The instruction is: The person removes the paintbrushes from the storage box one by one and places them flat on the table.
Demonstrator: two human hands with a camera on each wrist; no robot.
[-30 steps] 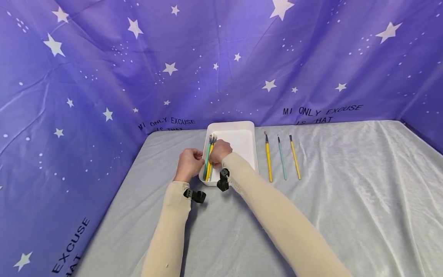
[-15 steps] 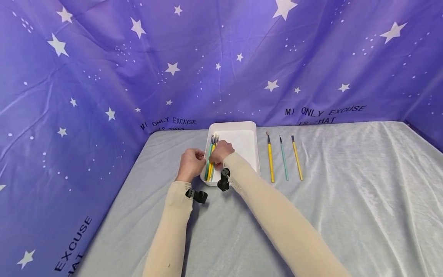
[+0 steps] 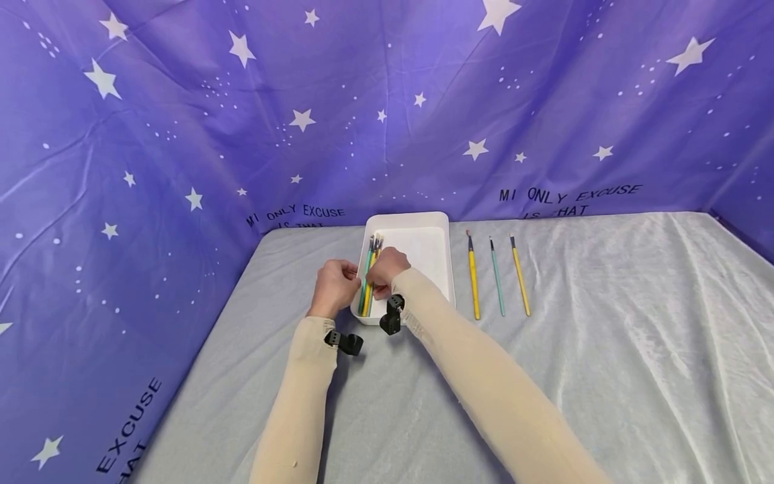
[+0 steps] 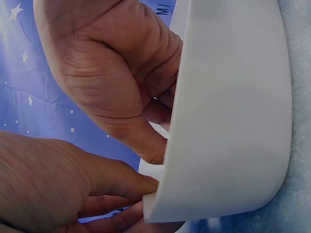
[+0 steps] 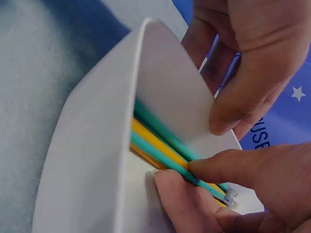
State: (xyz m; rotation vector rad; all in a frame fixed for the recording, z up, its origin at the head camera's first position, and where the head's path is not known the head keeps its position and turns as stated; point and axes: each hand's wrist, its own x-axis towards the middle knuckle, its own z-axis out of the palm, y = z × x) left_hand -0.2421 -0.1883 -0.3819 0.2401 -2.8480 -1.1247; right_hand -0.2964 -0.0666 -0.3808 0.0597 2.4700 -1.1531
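A white tray (image 3: 426, 242) stands at the back of the table, with several teal and yellow paintbrushes (image 3: 365, 296) lying side by side along its left wall. My left hand (image 3: 334, 288) pinches the tray's left rim between thumb and fingers, as the left wrist view confirms. My right hand (image 3: 389, 265) reaches into the tray. In the right wrist view its thumb and fingers pinch a teal paintbrush (image 5: 154, 154) at the inner side of the group, beside a yellow paintbrush (image 5: 146, 133). The bristle ends point to the far side; my right hand partly covers the brushes.
Right of the tray, three paintbrushes lie apart on the grey cloth: a thick yellow one (image 3: 474, 282), a thin teal one (image 3: 497, 279) and a thin yellow one (image 3: 521, 279). A purple star-patterned curtain (image 3: 387, 134) rises behind the tray and on the left.
The head view has shifted slightly. My right hand has moved very slightly within the tray; my left hand stays on the rim.
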